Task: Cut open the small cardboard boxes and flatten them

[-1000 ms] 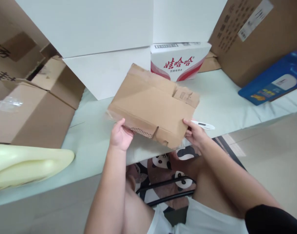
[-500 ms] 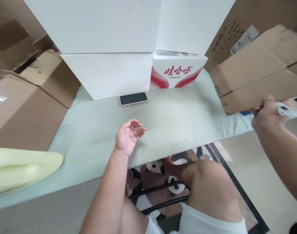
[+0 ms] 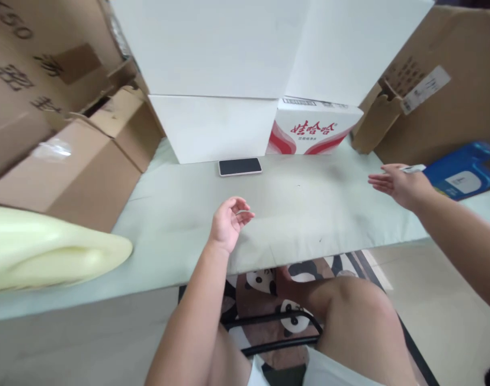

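My left hand (image 3: 231,222) hovers over the cloth-covered table, palm turned sideways, fingers loosely curled and apart with nothing in them. Behind it lies a smartphone (image 3: 240,166) with a dark screen, close to the foot of a white panel (image 3: 216,128). Out to the right, my right hand (image 3: 403,185) is open, its fingers stretched toward the left and holding nothing. A blue package (image 3: 462,171) with a white label lies just beyond that wrist. A brown cardboard piece (image 3: 376,122) stands at the back right, apart from the right hand.
A white carton with red print (image 3: 315,131) stands at the back beside the white panel. Large brown boxes (image 3: 104,161) flank the left side, and another big carton (image 3: 450,118) is on the right. A pale yellow-green smooth object (image 3: 47,249) lies at the table's left front edge.
My right hand has let go of the brown cardboard and moved left. The cardboard now stands at the back right, and the blue package is uncovered. The view has swung left.
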A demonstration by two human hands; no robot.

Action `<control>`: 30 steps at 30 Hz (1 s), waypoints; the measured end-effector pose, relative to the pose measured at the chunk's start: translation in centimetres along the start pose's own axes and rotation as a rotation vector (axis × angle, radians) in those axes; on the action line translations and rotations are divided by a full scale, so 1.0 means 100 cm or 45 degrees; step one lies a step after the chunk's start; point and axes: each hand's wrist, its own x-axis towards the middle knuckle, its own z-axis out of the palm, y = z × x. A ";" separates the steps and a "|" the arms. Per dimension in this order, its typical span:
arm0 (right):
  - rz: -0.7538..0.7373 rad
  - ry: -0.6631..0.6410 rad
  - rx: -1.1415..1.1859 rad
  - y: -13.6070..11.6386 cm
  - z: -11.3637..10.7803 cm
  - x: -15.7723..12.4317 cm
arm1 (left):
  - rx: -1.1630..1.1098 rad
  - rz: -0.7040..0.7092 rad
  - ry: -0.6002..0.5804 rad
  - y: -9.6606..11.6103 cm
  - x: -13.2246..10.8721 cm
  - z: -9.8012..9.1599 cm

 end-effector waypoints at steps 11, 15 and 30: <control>-1.090 -0.793 -0.573 -0.097 0.147 -0.116 | 0.059 0.229 0.008 0.014 -0.036 -0.032; -1.560 -1.087 -0.563 -0.146 0.258 -0.188 | 0.179 0.239 0.118 0.024 -0.042 -0.047; -2.069 -0.811 -0.650 -0.252 0.426 -0.295 | 0.216 0.247 0.093 0.038 -0.044 -0.072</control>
